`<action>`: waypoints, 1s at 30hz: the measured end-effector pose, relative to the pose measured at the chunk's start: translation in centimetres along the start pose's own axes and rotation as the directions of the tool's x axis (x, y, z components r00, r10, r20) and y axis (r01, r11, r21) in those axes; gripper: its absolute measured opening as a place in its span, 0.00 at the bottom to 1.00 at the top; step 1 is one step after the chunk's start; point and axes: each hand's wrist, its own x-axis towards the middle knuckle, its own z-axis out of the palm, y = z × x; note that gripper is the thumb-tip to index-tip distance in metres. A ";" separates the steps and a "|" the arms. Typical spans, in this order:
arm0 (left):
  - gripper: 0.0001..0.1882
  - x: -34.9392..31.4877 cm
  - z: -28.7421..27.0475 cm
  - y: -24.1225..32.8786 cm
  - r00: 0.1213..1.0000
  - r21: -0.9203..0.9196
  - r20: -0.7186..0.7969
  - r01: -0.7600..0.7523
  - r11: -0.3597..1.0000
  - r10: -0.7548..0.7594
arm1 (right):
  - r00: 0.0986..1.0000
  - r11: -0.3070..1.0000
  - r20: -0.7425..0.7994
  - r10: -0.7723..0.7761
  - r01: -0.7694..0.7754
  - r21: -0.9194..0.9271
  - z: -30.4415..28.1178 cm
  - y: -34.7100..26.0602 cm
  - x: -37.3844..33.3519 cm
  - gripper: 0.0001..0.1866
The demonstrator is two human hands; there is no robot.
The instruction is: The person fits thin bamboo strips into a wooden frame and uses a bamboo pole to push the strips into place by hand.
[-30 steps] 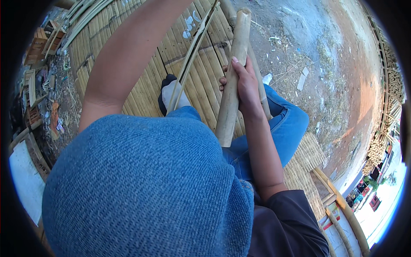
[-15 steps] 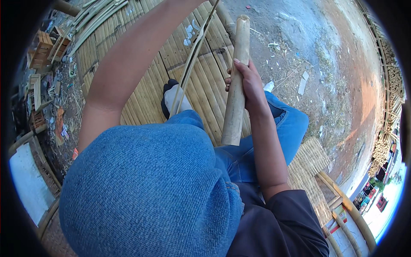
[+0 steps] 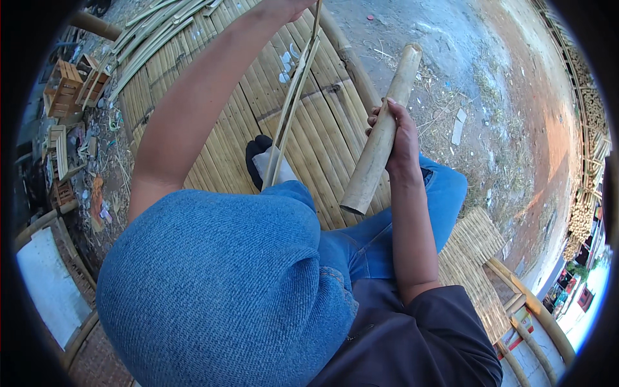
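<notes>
My right hand (image 3: 401, 132) is wrapped round a thick bamboo tube (image 3: 374, 164), its fingers closed about the middle. The tube tilts, with its near end low over my lap and its far end up to the right. At the top edge, my left hand (image 3: 293, 8) is partly cut off by the picture; its fingers close on a long, narrow split bamboo strip (image 3: 289, 116). That strip slants down past my foot (image 3: 263, 158), its two halves parted, and the lower end disappears behind my jeans-covered knee (image 3: 225, 258).
Below me lies a bamboo slat platform (image 3: 213, 142) with a bamboo pole along its right side. Loose bamboo strips (image 3: 148, 42) rest at the far left. Wooden crates (image 3: 63, 89) stand on littered ground. A woven bamboo panel (image 3: 474, 258) is at the right.
The bamboo tube has swung clockwise, its far end moving right and down, and my right hand has shifted right. My left hand has come lower into view at the top.
</notes>
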 end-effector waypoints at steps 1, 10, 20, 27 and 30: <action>0.26 0.1 -0.6 -0.2 0.999 -0.038 -0.010 0.044 0.998 -0.044 | 1.000 0.999 0.018 0.002 -0.003 0.044 -0.3 0.1 0.2 0.18; 0.24 0.0 -2.6 -0.4 0.995 -0.108 0.052 0.086 0.990 -0.081 | 0.999 0.998 0.026 -0.025 0.023 0.065 -0.4 0.2 0.0 0.18; 0.18 -0.6 -0.6 -1.7 0.993 0.103 0.117 -0.032 0.994 0.019 | 0.997 0.987 -0.032 -0.069 0.073 0.144 1.5 0.8 0.0 0.21; 0.31 -4.9 -0.1 -0.3 0.995 0.207 0.078 0.038 0.978 -0.055 | 0.991 0.989 0.040 -0.128 0.124 0.084 5.5 1.8 0.2 0.24; 0.37 -4.6 -1.9 -2.5 0.983 0.217 0.146 0.081 0.973 -0.115 | 0.991 0.989 0.037 -0.129 0.126 0.073 7.5 2.8 0.2 0.25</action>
